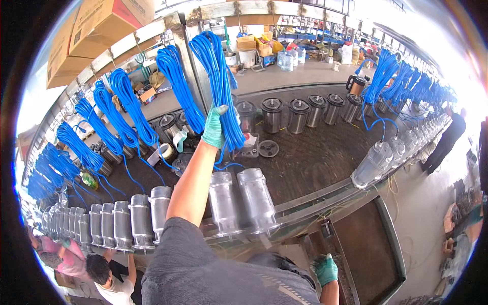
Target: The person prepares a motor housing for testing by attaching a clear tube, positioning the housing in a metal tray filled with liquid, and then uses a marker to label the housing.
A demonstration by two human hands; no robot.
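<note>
A workshop: rowed metal cylinders (pixel 223 203), blue cable coils (pixel 217 76), seemingly shelving (pixel 325 36) behind.

A head-worn fisheye camera looks down and forward, taking in both hands (pixel 214 128) and the workbench (pixel 317 152) nearby.

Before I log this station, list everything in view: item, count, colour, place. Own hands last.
bench top: 1, dark, centre
held cable coil: 1, blue, upper centre
hanging cable coils: many, blue, both sides
wrapped cylinders: many, silvery, along near edge
lidded canisters: many, steel with dark lids, far side
kettle: 1, copper and black, far right
disc: 1, grey, mid-bench
cardboard boxes: at least two, brown, upper left
clear jugs: several, bluish, background
tray: 1, dark, lower right
co-workers: at least three, right and lower left
left hand: 1, green-gloved, around held coil
right hand: 1, green-gloved, beside tray, grip unclear
</note>
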